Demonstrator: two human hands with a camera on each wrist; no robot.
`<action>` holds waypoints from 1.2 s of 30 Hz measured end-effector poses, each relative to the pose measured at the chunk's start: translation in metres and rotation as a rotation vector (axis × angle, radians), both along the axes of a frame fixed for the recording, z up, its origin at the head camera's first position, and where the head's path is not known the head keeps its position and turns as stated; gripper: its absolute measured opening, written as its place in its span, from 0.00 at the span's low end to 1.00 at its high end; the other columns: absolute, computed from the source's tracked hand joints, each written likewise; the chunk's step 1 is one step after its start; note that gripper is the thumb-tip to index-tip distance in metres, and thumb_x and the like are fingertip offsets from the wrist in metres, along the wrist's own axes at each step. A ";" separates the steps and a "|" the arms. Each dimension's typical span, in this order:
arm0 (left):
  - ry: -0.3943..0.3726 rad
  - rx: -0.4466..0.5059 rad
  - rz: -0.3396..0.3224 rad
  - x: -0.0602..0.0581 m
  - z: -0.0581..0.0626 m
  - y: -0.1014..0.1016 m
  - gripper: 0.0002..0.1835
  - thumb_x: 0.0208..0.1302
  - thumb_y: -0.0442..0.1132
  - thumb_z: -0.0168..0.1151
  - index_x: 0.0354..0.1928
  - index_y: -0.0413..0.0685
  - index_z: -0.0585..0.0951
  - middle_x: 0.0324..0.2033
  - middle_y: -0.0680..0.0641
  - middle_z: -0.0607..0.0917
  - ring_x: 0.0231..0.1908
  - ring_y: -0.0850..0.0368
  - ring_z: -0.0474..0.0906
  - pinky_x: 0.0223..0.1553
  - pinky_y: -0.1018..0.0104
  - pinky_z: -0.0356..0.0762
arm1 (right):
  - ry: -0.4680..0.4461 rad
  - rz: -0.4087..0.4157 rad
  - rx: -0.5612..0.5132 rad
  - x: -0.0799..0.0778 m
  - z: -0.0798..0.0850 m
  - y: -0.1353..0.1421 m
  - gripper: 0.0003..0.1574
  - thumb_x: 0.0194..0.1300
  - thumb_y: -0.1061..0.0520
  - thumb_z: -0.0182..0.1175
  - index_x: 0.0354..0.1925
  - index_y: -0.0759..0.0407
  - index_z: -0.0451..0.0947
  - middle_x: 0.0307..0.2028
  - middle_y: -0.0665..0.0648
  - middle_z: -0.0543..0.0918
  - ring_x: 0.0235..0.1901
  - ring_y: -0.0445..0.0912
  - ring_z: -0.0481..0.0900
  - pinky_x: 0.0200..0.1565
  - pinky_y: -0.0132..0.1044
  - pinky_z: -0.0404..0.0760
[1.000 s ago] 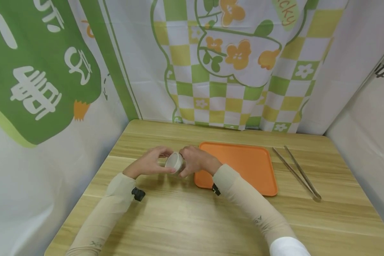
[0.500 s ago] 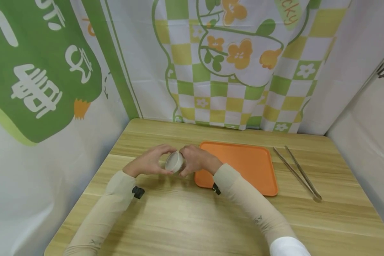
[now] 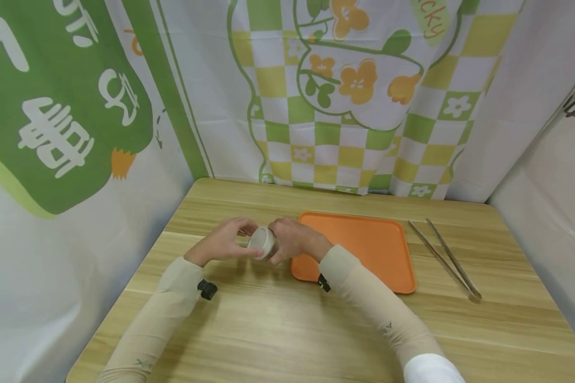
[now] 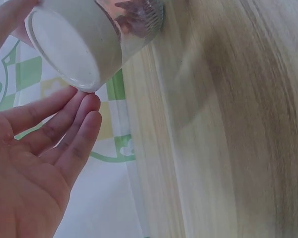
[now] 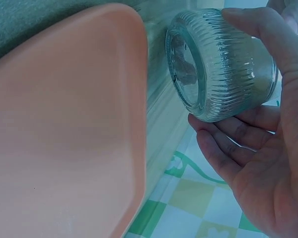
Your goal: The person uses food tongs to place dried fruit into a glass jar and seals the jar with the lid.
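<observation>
A small ribbed glass jar (image 5: 228, 64) with a white lid (image 4: 64, 47) is held tilted between both hands in the head view, its lid turned to the left. Something reddish-brown shows inside through the glass in the left wrist view. My left hand (image 3: 225, 243) has its thumb and fingertips at the lid's rim. Around the glass body curls my right hand (image 3: 292, 239), thumb on one side and fingers on the other. The jar's base faces the orange tray (image 5: 69, 134) in the right wrist view.
The orange tray lies on the wooden table (image 3: 278, 330), partly under the right wrist. Long metal tongs (image 3: 448, 260) rest to its right, tips pointing away. A patterned curtain (image 3: 326, 133) hangs along the table's back edge, with printed cloth at both sides.
The left hand's thumb and fingers shift on the lid, spreading a little away half a second ago and now back at its rim. The right hand and jar stay nearly in place.
</observation>
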State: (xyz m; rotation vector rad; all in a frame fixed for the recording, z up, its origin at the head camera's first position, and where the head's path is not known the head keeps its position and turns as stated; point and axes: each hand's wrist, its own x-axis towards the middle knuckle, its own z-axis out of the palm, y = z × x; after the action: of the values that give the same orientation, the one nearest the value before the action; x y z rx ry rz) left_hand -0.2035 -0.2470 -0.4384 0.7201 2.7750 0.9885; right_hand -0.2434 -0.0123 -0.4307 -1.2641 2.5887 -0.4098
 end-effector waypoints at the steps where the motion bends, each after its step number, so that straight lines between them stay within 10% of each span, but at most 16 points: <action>1: -0.003 0.005 -0.001 0.000 0.000 0.000 0.36 0.58 0.58 0.80 0.61 0.44 0.81 0.54 0.46 0.87 0.56 0.49 0.83 0.62 0.48 0.82 | -0.002 0.000 0.001 0.000 0.000 0.000 0.35 0.56 0.43 0.81 0.53 0.61 0.81 0.47 0.54 0.86 0.42 0.42 0.82 0.43 0.32 0.84; 36: 0.101 0.021 -0.117 0.001 -0.003 -0.006 0.35 0.51 0.45 0.85 0.59 0.43 0.81 0.53 0.47 0.86 0.57 0.49 0.83 0.63 0.52 0.82 | 0.021 0.021 -0.039 0.004 -0.001 -0.001 0.35 0.53 0.42 0.83 0.51 0.59 0.82 0.45 0.54 0.87 0.42 0.43 0.83 0.43 0.33 0.83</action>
State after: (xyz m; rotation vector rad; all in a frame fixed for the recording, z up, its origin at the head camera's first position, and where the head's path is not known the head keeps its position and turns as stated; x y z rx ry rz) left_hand -0.2025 -0.2531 -0.4418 0.9491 2.7728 0.9863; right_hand -0.2389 -0.0136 -0.4322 -1.3136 2.5944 -0.4471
